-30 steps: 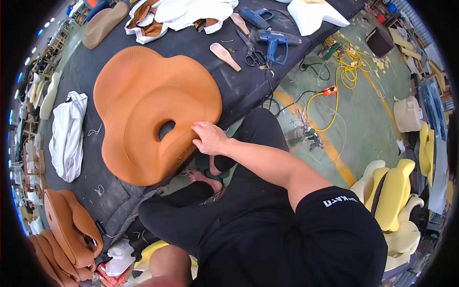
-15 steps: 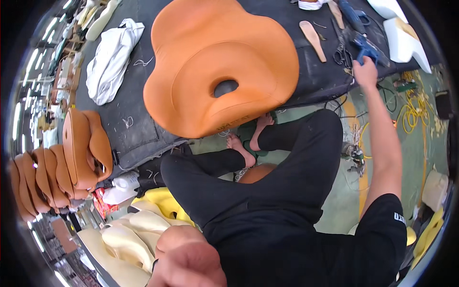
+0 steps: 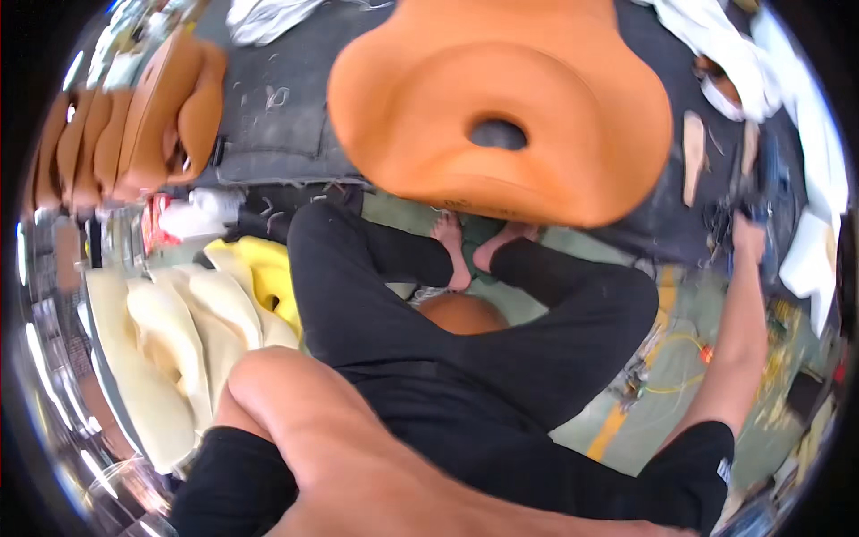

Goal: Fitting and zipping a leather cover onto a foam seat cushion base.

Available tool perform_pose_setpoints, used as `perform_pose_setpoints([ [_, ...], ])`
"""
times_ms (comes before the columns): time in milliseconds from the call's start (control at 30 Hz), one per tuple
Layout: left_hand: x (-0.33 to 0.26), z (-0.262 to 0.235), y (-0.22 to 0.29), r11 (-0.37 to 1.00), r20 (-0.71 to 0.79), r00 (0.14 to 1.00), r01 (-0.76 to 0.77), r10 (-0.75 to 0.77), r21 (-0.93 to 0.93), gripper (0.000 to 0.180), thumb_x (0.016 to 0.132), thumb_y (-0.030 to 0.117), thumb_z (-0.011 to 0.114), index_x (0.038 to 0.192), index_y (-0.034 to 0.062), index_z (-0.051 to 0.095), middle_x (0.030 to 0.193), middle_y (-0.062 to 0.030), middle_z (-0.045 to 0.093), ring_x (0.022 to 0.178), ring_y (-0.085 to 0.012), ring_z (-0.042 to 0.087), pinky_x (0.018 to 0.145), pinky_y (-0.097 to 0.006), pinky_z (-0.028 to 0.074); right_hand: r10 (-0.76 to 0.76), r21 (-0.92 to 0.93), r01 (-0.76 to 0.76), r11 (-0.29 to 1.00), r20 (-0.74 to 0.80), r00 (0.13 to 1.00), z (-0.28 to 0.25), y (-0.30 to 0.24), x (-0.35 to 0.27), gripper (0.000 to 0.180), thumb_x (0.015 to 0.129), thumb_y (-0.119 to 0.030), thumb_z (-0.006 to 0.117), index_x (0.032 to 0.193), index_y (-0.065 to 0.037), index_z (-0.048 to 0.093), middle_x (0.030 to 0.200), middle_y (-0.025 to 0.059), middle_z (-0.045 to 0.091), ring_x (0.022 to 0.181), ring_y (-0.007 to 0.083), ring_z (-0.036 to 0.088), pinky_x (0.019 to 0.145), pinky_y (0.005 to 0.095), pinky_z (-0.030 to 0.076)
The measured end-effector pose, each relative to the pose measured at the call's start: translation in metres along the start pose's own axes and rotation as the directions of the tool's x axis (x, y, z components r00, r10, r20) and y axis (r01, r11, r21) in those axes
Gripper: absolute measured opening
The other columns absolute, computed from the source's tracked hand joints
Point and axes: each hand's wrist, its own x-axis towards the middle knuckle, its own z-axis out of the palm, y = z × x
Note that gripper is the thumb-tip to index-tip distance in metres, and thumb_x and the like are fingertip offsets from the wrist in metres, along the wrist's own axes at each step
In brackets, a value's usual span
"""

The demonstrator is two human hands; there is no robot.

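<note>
Your right hand (image 3: 750, 234) reaches the blue tool (image 3: 761, 192) on the far-right bench (image 3: 268, 134), grip unclear; next, close firmly; left hand unseen.

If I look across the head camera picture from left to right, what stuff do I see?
Stack of orange covers → pale foam pieces → big orange cushion with a hole → right hand reaching to the blue tool → white foam piece.

Orange cushion (image 3: 501, 107) on dark mat (image 3: 268, 134)
</note>
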Motion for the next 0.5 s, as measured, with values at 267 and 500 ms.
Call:
perform_pose_setpoints([
  [267, 0.104, -0.188, 0.08, 0.792, 0.297, 0.891, 0.446, -0.344, -0.417, 0.109, 0.095, 0.075, 0.056, 0.153, -0.0151, 0.038, 0.149, -0.0283, 0.054, 0.14, -0.0385, 0.051, 0.116, -0.046, 0.038, -0.049, 0.217, 0.014, 0.976, 0.158, 0.986, 0.052, 0.009, 0.042, 0.074, 0.079, -0.039, 0.079, 0.126, 0.014, 0.064, 0.135, 0.0299, 0.066, 0.127, 0.043, 0.063, 0.108, 0.0446, 0.049],
  [500, 0.038, -0.223, 0.173, 0.636, -0.133, 0.759, 0.616, -0.638, 0.465, 0.08, 0.089, 0.057, 0.076, 0.137, -0.0051, 0.062, 0.133, -0.0201, 0.065, 0.133, -0.0402, 0.057, 0.115, -0.049, 0.04, 0.141, 0.537, -0.177, 0.825, 0.108, 0.984, 0.03, 0.033, -0.015, 0.064, 0.078, -0.021, 0.067, 0.133, 0.011, 0.058, 0.131, 0.0258, 0.067, 0.121, 0.0386, 0.066, 0.106, 0.0426, 0.05],
])
